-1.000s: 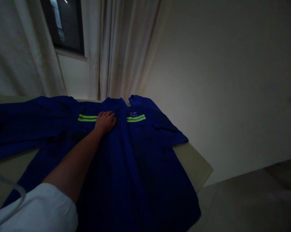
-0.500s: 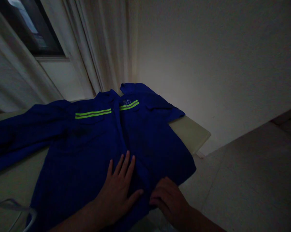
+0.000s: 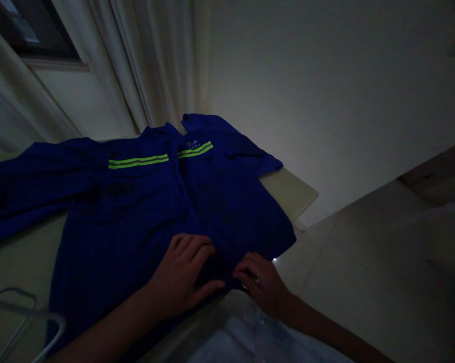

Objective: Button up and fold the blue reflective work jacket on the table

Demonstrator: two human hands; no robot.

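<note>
Floor [image 3: 348, 272] opens lower right beyond the tabletop [image 3: 293, 189]; left hand [image 3: 185, 272], thumb apart, rests on blue work jacket [image 3: 231, 206]; right hand [image 3: 261, 280] curls, grip unclear; white rod [image 3: 59, 319] lower left.

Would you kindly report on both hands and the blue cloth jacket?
Left hand resting on blue cloth jacket; right hand curled at its lower edge, grip unclear. Jacket spread front up across pale table. White looped object, lower left.
</note>
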